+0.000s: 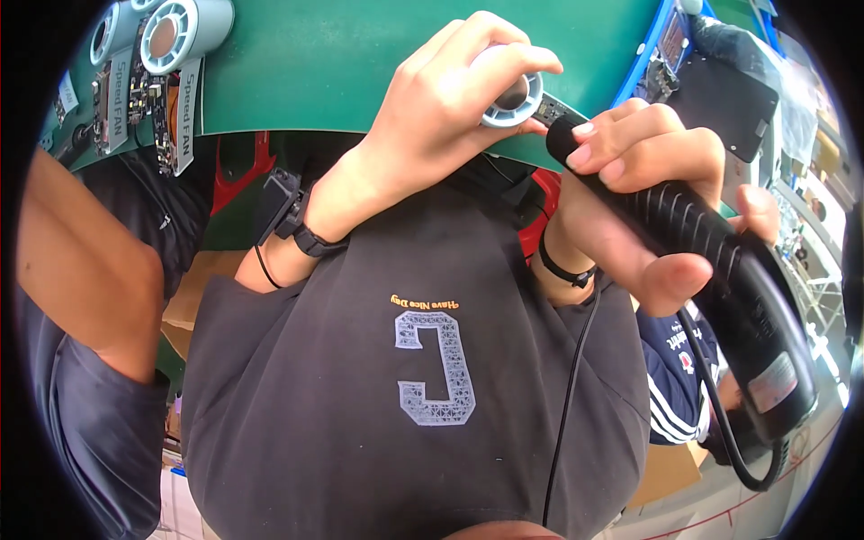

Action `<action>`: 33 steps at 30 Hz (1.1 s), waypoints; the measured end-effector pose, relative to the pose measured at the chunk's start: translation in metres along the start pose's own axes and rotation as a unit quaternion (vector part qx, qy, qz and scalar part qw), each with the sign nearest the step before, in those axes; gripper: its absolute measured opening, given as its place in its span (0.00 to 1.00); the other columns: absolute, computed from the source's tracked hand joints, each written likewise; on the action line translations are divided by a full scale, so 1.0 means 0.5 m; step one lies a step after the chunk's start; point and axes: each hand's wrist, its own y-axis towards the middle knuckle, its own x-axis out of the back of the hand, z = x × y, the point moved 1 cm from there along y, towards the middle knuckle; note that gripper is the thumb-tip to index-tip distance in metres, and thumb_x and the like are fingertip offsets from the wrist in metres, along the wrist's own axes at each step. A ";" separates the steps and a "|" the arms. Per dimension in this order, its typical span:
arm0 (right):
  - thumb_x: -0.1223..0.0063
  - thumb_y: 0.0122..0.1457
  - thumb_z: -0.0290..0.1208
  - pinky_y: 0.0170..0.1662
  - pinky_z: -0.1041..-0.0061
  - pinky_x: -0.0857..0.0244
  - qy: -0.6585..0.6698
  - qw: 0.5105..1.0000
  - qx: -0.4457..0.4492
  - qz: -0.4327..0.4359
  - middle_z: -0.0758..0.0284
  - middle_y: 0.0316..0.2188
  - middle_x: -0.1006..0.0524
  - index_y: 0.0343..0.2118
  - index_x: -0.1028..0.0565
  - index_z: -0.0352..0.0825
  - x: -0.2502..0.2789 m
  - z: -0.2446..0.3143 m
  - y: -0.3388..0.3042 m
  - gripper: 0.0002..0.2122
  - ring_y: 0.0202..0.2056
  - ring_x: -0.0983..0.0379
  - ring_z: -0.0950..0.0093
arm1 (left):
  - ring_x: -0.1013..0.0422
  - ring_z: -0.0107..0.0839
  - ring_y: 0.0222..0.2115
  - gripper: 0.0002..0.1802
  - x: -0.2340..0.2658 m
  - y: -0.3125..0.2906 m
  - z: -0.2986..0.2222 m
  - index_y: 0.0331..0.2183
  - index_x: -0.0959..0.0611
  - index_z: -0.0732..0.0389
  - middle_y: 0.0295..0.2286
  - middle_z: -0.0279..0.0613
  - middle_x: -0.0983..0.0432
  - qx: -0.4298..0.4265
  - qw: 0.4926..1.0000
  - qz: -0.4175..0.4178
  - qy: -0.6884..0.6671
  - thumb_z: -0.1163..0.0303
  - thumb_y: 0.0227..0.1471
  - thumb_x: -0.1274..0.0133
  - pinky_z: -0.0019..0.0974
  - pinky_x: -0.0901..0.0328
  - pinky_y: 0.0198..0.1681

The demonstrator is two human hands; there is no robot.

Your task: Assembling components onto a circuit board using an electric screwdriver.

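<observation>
My left hand [441, 99] is closed round a small light-blue round fan unit [509, 115] with a spoked rim and a metallic centre. A narrow circuit board [551, 109] sticks out beside the fan toward my right hand. My right hand [661, 171] grips a thick black corded electric screwdriver [697, 220] with a ribbed body, its front end pointing at the board. That front end meets or nearly meets the board; whether they touch I cannot tell, and its bit is not visible. A black cable [720, 409] loops from its rear end.
More light-blue fan units [184, 40] with attached circuit boards [171, 126] lie at the left of the green table [306, 63]. At right are a blue-edged rack [643, 49] and a dark flat panel [729, 103]. A co-worker's arm [90, 270] is close on my left; another person's sleeve [670, 378] shows at right.
</observation>
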 end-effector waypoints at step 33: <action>0.58 0.70 0.30 0.23 0.82 0.38 -0.156 0.971 -0.035 -0.177 0.72 0.19 0.37 0.46 0.30 0.32 0.001 -0.038 -0.011 0.09 0.15 0.41 0.80 | 0.27 0.45 0.34 0.29 0.014 -0.008 -0.040 0.44 0.19 0.59 0.34 0.44 0.28 -0.033 0.999 -0.015 -0.001 0.78 0.36 0.28 0.40 0.31 0.37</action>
